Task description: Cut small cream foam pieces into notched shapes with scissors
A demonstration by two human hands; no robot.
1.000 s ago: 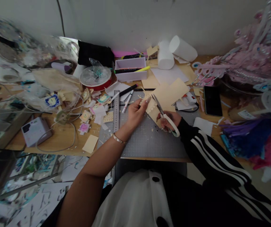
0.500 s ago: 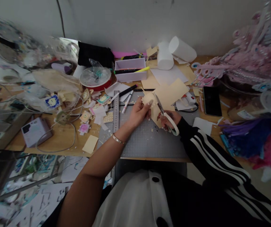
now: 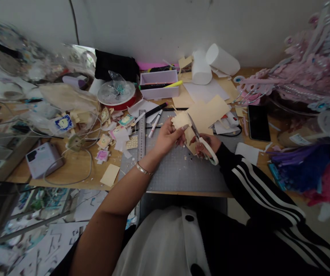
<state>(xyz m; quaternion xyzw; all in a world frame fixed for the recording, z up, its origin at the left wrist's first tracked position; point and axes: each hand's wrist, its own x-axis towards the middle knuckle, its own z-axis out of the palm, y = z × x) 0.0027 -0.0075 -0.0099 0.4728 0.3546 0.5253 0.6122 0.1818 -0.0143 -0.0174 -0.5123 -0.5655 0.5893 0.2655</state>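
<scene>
Between the thumb and fingers of my left hand (image 3: 169, 135) is a small cream paper cutout (image 3: 181, 119) with a wavy edge. My right hand (image 3: 207, 145) grips white-handled scissors (image 3: 207, 149), fingers through the loops. Their blades point up and to the left, at the right edge of the cutout; whether they touch the paper is too small to tell. Below both hands lies a grey cutting mat (image 3: 179, 176) with paper scraps on it. Behind the scissors are larger cream paper sheets (image 3: 215, 111).
A steel ruler (image 3: 141, 140) and markers (image 3: 155, 124) lie left of my hands, beside painted paper pieces (image 3: 104, 141). Farther back stands a lilac box (image 3: 159, 92) holding pens. At the right are a black phone (image 3: 258, 122) and pink decorations (image 3: 297, 76).
The cutout in my left hand has turned slightly and shows more of its wavy outline. My left hand has shifted a little; the scissors stay nearly in place.
</scene>
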